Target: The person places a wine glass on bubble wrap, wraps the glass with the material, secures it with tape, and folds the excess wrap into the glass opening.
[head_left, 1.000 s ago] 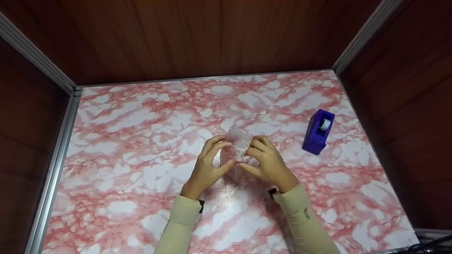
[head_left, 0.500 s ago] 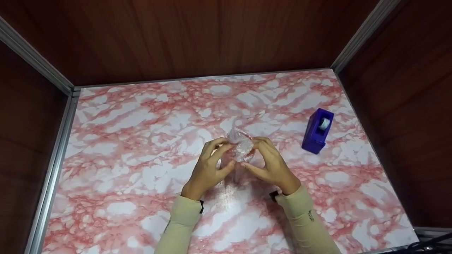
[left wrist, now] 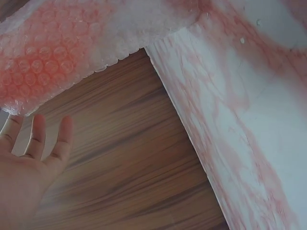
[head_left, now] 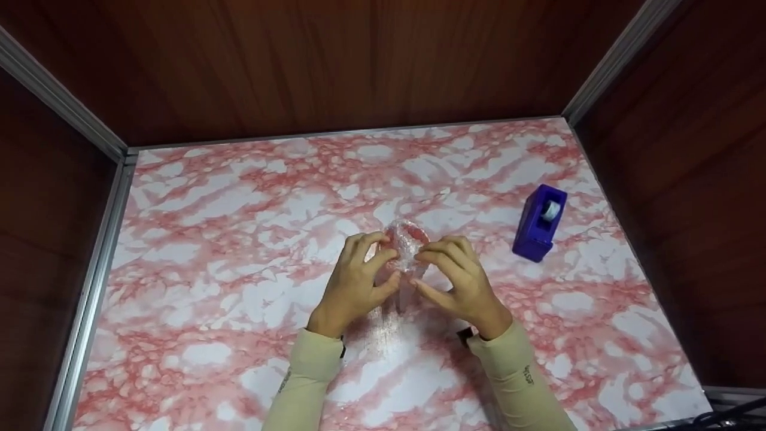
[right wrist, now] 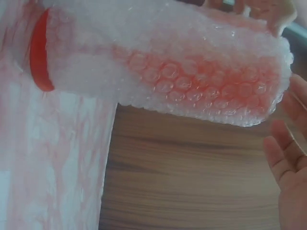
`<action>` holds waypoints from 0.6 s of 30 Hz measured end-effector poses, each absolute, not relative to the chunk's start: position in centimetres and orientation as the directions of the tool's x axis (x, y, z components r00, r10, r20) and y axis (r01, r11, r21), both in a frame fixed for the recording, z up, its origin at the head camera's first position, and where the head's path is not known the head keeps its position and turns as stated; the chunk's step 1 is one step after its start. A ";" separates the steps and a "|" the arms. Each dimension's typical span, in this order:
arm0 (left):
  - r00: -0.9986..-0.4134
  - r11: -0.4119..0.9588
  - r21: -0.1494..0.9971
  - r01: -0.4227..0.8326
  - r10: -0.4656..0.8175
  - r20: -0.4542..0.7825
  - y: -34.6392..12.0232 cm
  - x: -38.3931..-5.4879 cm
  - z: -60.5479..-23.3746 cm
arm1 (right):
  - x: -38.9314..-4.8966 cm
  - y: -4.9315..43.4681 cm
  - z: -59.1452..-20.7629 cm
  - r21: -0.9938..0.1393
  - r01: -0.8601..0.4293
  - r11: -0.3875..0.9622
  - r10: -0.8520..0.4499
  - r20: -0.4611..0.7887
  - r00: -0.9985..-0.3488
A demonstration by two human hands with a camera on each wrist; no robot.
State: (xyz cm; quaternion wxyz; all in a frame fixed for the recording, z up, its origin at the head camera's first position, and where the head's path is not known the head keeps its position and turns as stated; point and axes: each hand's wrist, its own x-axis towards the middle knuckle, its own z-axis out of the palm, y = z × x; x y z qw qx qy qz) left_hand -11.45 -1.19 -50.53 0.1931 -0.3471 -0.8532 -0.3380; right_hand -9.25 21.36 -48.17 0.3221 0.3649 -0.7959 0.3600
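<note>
A bubble-wrapped cylinder (head_left: 407,242) stands upright on the marbled table. Red shows through the bubbles near its top, and a bare red rim (right wrist: 40,50) near the table in the right wrist view. Its kind is hidden by the bubble wrap (left wrist: 53,52). My left hand (head_left: 356,281) bends its fingers round the left of the wrap's top end, thumb in front. On the opposite side, my right hand (head_left: 464,281) curls its fingers onto the same end. Both thumbs sit close together at the near edge. The wrist views show several fingertips beside the wrapped end.
A purple tape dispenser (head_left: 538,224) with a roll of clear tape (head_left: 550,211) stands to the right on the red-and-white table (head_left: 239,239). Dark wood-look panels (head_left: 335,60) enclose the back and sides. Black cables (head_left: 733,415) lie at the lower right corner.
The bubble wrap's loose top has been folded down and inward between my hands. The fingers have shifted slightly over it; the tape dispenser has stayed in place.
</note>
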 end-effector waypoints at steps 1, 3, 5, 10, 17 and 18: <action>-0.687 0.531 0.445 0.721 0.460 0.563 -1.2 -11.4 -50.6 | -9.2 21.4 -48.2 -0.323 -0.808 0.493 -0.366 0.766 -0.529; -0.686 0.519 0.456 0.723 0.460 0.564 -1.2 -11.4 -50.6 | -9.2 21.4 -48.2 -0.299 -0.794 0.529 -0.395 0.741 -0.542; -0.684 0.499 0.472 0.727 0.458 0.569 -1.2 -11.4 -50.7 | -9.2 21.4 -48.3 -0.287 -0.779 0.558 -0.417 0.714 -0.562; -0.666 0.428 0.512 0.745 0.446 0.598 -1.1 -11.4 -50.7 | -9.3 21.2 -48.5 -0.261 -0.752 0.605 -0.457 0.661 -0.596; -0.646 0.430 0.484 0.762 0.472 0.599 -1.0 -11.5 -50.6 | -9.4 20.8 -48.5 -0.255 -0.705 0.662 -0.493 0.560 -0.666; -0.645 0.443 0.471 0.763 0.479 0.595 -1.0 -11.5 -50.6 | -9.4 20.8 -48.5 -0.259 -0.698 0.668 -0.495 0.545 -0.676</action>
